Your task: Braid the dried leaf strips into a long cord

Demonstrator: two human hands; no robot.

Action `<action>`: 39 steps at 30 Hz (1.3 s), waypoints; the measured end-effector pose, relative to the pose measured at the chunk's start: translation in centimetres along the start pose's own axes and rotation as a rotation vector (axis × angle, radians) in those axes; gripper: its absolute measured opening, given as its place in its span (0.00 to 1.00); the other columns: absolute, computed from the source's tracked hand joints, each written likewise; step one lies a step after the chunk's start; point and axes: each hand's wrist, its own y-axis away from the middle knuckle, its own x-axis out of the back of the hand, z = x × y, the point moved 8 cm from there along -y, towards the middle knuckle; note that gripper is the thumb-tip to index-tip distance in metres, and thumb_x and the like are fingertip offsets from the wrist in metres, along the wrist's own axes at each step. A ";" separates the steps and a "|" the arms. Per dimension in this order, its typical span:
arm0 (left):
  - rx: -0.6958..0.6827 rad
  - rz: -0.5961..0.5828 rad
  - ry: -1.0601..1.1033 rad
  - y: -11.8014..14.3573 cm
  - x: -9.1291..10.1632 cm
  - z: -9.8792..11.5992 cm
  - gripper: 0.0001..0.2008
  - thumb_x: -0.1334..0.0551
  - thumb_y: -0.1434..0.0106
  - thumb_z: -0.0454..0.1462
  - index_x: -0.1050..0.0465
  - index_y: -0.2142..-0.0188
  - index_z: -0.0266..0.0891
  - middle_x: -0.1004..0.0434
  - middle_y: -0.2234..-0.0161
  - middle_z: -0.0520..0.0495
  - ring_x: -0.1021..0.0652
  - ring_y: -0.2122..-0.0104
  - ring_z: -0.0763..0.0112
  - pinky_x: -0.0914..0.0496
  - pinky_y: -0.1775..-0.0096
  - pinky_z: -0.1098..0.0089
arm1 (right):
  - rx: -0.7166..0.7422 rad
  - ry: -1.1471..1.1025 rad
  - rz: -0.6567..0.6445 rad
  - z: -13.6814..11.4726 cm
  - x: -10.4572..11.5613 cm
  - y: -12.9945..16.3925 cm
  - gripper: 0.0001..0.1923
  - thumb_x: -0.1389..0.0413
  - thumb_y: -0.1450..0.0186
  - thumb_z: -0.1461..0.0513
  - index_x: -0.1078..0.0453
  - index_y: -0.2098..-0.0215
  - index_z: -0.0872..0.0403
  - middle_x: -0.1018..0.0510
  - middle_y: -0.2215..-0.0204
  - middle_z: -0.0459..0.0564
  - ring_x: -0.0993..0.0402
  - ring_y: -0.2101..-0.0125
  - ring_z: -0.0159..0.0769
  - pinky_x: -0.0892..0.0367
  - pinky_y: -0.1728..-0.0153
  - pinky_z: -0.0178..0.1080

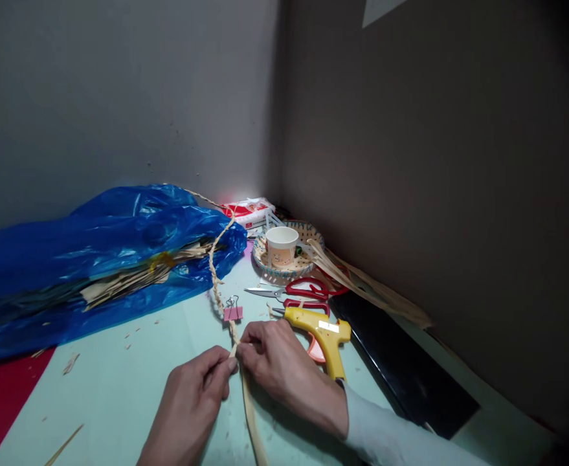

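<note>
A pale braid of plant fibre (213,259) runs from the top of the blue bag down toward me, with a pink binder clip (233,314) on it. Just below the clip, my left hand (194,391) pinches one flat strand at the braid's near end. Opposite it, my right hand (281,369) has thumb and forefinger closed at the same spot; the strand in them is mostly hidden by the fingers. Another long loose strand (251,414) hangs between the hands toward the table's near edge.
A yellow glue gun (325,333) and red-handled scissors (303,288) lie right of the clip. Behind them, a woven basket (259,259) holds a paper cup (282,244). Left is a blue plastic bag (119,213) with dry strips (133,278). A black slab (410,369) lies along the right wall.
</note>
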 end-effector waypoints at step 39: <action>0.223 -0.014 0.562 -0.9 -0.9 -1.0 0.12 0.36 0.48 0.45 0.31 0.77 0.39 0.42 0.85 0.60 0.45 0.86 0.81 0.53 0.82 0.76 | 0.047 0.224 -0.119 -0.4 0.7 1.8 0.10 0.55 0.31 0.62 0.33 0.66 0.54 0.26 0.73 0.49 0.34 0.72 0.34 0.49 0.73 0.35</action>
